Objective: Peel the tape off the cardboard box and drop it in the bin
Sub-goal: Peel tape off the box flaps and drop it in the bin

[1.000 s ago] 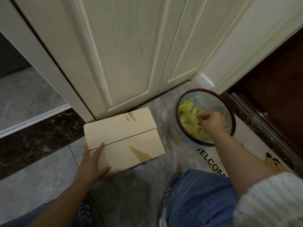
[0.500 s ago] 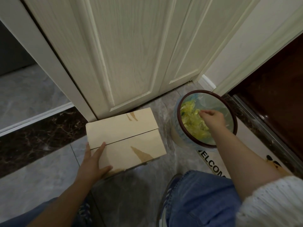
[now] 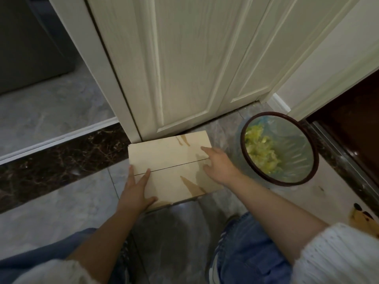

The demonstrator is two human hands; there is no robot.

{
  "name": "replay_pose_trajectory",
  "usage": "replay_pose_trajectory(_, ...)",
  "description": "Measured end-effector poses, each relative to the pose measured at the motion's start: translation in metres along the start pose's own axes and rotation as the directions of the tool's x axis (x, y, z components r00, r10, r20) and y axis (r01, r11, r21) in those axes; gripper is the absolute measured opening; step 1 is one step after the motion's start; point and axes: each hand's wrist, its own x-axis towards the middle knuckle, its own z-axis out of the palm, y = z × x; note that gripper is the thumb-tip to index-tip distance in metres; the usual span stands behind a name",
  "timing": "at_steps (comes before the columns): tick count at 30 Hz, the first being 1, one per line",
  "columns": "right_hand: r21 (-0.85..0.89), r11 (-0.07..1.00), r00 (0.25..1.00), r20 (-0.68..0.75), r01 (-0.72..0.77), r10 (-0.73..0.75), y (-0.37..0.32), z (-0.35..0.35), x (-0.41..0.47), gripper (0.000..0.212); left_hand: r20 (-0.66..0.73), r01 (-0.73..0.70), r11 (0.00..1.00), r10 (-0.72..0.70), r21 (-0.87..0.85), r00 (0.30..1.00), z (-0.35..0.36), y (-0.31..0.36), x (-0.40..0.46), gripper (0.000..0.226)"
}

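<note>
While the head cam looks down at the floor, the cardboard box (image 3: 174, 167) sits flat on the grey tiles right at the foot of a white door (image 3: 184, 68), its two top flaps closed with a thin dark seam running across. Can't make out any tape on the box top, just a couple of brownish stains on the flaps. Left hand (image 3: 136, 190) lies flat on the near left corner of the box, fingers straight and spread a bit, thumb along the front edge, not gripping anything. Right hand (image 3: 220, 166) is over the right end of the box, fingers stretched out and relaxed, fingertips about touching the far flap, holding nothing as far as I can see. Just beside the box on the right is the bin (image 3: 307, 173), round with a dark brown rim and a clear liner bag, with a heap of yellow-green crumpled stuff (image 3: 262, 150) inside. Blue jeans knees and white knit sleeves (image 3: 338, 255) show at the bottom.
</note>
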Motion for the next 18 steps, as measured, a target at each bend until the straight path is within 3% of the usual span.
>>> replay_pose_trajectory(3,-0.067,0.948,0.929,0.188,-0.310,0.317,-0.004,0.033,-0.003,0.095,0.037,0.036,0.996,-0.033,-0.087,0.999,-0.001,0.000,-0.003,0.107)
replay_pose_trajectory(5,-0.025,0.915,0.891,0.216,-0.403,0.399,-0.005,0.045,-0.002,0.099,0.048,0.042,0.994,-0.037,-0.098,0.998,-0.001,0.000,-0.002,0.108)
replay_pose_trajectory(11,-0.036,0.886,0.864,0.207,-0.462,0.459,0.003,0.037,0.005,0.087,0.019,0.039,0.993,-0.037,-0.112,0.999,0.001,-0.006,-0.006,0.104)
replay_pose_trajectory(18,-0.056,0.913,0.879,0.255,-0.404,0.404,0.007,0.021,-0.011,0.055,0.022,0.076,0.986,-0.073,-0.148,0.997,0.004,-0.010,-0.021,0.103)
